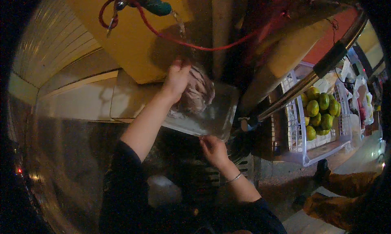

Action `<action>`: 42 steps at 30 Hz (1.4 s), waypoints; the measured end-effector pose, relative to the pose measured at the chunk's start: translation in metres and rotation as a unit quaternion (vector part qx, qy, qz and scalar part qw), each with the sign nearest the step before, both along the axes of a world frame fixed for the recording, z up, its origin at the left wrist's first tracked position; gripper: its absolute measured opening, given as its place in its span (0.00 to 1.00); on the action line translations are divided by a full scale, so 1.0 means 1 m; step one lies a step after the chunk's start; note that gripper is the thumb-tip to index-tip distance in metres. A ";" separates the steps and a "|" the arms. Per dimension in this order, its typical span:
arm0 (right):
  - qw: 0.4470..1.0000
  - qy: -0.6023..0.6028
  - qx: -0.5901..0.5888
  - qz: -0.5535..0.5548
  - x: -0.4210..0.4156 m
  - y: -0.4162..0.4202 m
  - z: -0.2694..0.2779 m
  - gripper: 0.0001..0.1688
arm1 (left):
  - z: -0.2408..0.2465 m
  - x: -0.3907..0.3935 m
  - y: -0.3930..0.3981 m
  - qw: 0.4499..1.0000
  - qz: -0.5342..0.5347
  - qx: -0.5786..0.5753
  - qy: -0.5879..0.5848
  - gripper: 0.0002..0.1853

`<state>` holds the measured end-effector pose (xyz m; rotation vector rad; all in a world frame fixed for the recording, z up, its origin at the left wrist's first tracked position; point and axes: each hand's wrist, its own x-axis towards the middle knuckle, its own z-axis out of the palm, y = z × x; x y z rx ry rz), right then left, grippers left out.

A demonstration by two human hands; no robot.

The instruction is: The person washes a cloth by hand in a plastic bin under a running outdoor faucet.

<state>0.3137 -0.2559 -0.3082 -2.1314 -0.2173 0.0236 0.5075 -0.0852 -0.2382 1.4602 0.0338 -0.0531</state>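
My left hand [178, 80] grips a crumpled pinkish-grey cloth [200, 92] over a shallow clear plastic tray or basin [227, 112]. A thin stream of water [180, 25] falls towards the cloth from a green spout [160, 8] fixed at a tap above. My right hand [213, 150] is at the near edge of the tray, fingers curled with the fingertips against its rim. A bracelet is on the right wrist. What lies under the cloth is hidden.
A red hose [201, 47] loops across above the tray. A metal pole [287, 101] slants at the right, beside a white wire basket [305, 157] of green-yellow fruit [323, 101]. A person's legs [333, 203] show at lower right. Pale panels [79, 102] stand left.
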 end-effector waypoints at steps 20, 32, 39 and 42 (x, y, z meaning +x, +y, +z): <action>0.997 -0.010 -0.009 0.082 -0.005 0.001 -0.007 0.11 | -0.108 -0.048 -0.032 0.720 -0.169 0.669 -0.079 0.23; 0.993 0.007 -0.053 0.106 -0.001 -0.003 -0.003 0.07 | -0.090 0.006 -0.012 0.954 -0.078 0.251 0.144 0.19; 0.994 -0.018 -0.045 0.096 -0.003 -0.006 -0.010 0.09 | -0.057 -0.027 -0.034 0.963 -0.163 0.016 0.212 0.06; 0.995 -0.022 -0.031 0.096 -0.002 0.000 -0.010 0.09 | -0.115 -0.041 -0.022 0.949 -0.190 0.133 0.216 0.14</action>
